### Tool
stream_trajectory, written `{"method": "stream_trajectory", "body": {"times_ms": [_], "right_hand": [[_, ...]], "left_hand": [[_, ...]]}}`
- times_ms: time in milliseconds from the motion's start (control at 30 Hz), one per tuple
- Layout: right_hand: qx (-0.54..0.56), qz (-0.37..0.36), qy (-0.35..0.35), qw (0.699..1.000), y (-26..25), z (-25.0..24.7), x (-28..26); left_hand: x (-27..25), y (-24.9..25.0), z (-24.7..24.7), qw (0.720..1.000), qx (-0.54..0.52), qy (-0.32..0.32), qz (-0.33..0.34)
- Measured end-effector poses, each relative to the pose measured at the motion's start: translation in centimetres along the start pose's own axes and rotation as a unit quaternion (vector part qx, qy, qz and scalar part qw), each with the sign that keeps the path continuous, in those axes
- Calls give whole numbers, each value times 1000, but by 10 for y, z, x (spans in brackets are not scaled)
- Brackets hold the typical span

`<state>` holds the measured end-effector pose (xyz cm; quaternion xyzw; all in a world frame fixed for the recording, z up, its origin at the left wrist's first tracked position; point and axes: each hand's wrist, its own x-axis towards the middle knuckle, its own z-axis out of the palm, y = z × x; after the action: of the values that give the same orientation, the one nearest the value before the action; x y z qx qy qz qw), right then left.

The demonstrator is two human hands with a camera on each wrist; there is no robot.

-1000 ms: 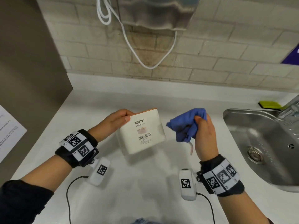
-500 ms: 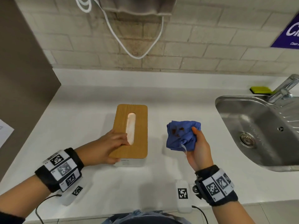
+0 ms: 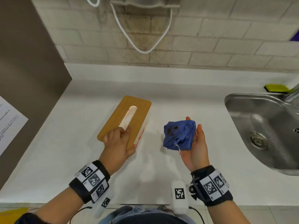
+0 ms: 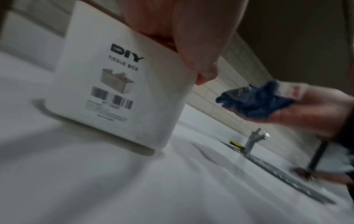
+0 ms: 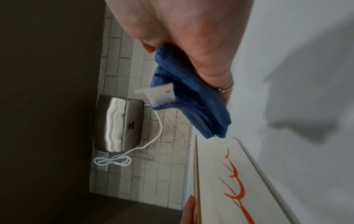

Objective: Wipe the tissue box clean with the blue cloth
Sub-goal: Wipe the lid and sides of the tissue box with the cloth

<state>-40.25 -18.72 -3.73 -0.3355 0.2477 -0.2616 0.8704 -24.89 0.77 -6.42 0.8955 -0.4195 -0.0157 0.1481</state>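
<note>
Head view: a person stands at a white surface [image 3: 68, 152] with a steel sink [image 3: 239, 101] far to the right of the right hand. The left hand [image 3: 119, 143] rests on the near end of the box [image 3: 124, 117], fingers curled over its wooden lid and thumb against the corner, pinning it down. The box lies flat and angled, its far end pointing away from the hand. Red streaks show on its white side, the side facing the right hand. The right hand [image 3: 195, 147] is palm up just right of the box, apart from it, fingers loosely cupped around a bunched blue cloth [image 3: 179, 136]. Brown spots mark the cloth's top.

Left wrist view: blurred. The box's white end with its barcode label sits directly below the left thumb, which hooks over the lid edge. The cloth lies in the other hand beyond it.

Right wrist view: the cloth [image 5: 189, 97] is tucked between palm and fingers, its white tag sticking out. Past its tip lies the box's side, crossed by a red smear [image 5: 237, 181] that looks wet.

Risks, as I judge them: the spotted face of the cloth could spread dirt instead of lifting it, so a clean fold should lead. The smear could be dragged onto the lid. A hard push could slide the box if the left hand eases.
</note>
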Motion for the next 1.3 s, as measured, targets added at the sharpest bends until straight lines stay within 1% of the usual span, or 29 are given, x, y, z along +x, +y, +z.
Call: {"method": "stream_trajectory", "body": {"times_ms": [67, 133, 167, 233, 267, 300, 367, 400, 433, 467, 533, 567, 633, 733, 800, 933, 1033, 1167, 1233, 1300], "right_hand": [[18, 0, 5, 1000, 0, -1, 2], [18, -7, -2, 1000, -2, 4, 5], [3, -16, -9, 1000, -5, 10, 7], [-39, -37, -25, 998, -8, 27, 12], [-94, -57, -37, 993, -7, 36, 15], [-160, -95, -29, 982, -4, 45, 17], [-255, -185, -23, 949, 6, 60, 21], [-296, -221, -36, 929, 14, 65, 24], [-350, -249, -52, 902, 23, 68, 26], [-414, -265, -60, 869, 33, 70, 28], [-542, -289, -70, 786, 54, 62, 36], [-573, -290, -58, 765, 63, 57, 40], [-580, -299, -38, 757, 73, 57, 41], [-612, -320, -24, 723, 81, 58, 41], [-615, -320, -31, 720, 84, 62, 41], [-621, -320, -92, 709, 94, 76, 30], [-644, -316, -146, 681, 100, 87, 22], [-646, -328, -209, 657, 109, 89, 14], [-643, -350, -243, 636, 116, 88, 11], [-641, -378, -286, 604, 121, 86, 11]], "left_hand": [[0, -12, -9, 996, -80, 24, -14], [3, -30, -22, 977, -207, 34, -27], [4, -41, -27, 959, -282, 30, -31], [5, -59, -33, 908, -417, -3, -37], [3, -63, -34, 889, -456, -24, -37], [3, -66, -34, 877, -477, -42, -37], [3, -66, -35, 867, -492, -67, -41], [4, -66, -36, 866, -493, -74, -44], [6, -66, -37, 867, -490, -77, -46], [8, -66, -38, 870, -484, -79, -48], [10, -65, -39, 876, -473, -85, -42], [11, -64, -40, 876, -473, -86, -38], [11, -63, -39, 873, -478, -88, -42], [10, -63, -38, 869, -484, -90, -53], [10, -63, -37, 869, -484, -90, -57], [10, -65, -37, 858, -504, -84, -55], [10, -66, -38, 851, -516, -77, -55], [10, -65, -37, 847, -524, -67, -64], [10, -64, -35, 846, -525, -55, -72], [12, -64, -35, 847, -524, -51, -78]]}}
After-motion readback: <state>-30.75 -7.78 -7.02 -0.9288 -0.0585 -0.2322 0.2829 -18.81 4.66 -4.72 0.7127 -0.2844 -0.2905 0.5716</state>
